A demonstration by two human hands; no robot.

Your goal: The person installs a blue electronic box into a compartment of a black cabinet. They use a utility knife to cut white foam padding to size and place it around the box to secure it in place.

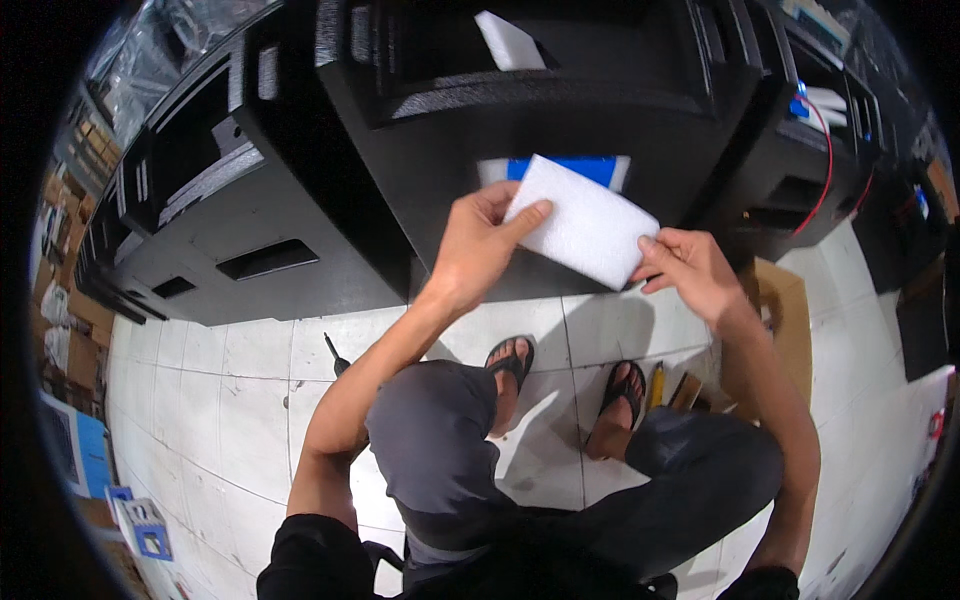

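A white rectangular foam sheet (585,220) is held up in front of me, tilted down to the right. My left hand (480,240) grips its left end, thumb on the near face and fingers behind. At the lower right corner, my right hand (690,265) pinches the sheet between thumb and fingers. Behind the foam stands a large black cabinet (430,150). A blue and white piece (605,172) on its front is partly covered by the foam. Another white foam piece (508,42) leans inside the cabinet's upper opening.
Similar black cabinets stand to the left (190,250) and right, the right one with a red wire (829,165). A cardboard box (795,320) and a yellow-handled tool (657,385) are by my right foot. A dark pointed tool (333,352) lies on the tiled floor (230,420).
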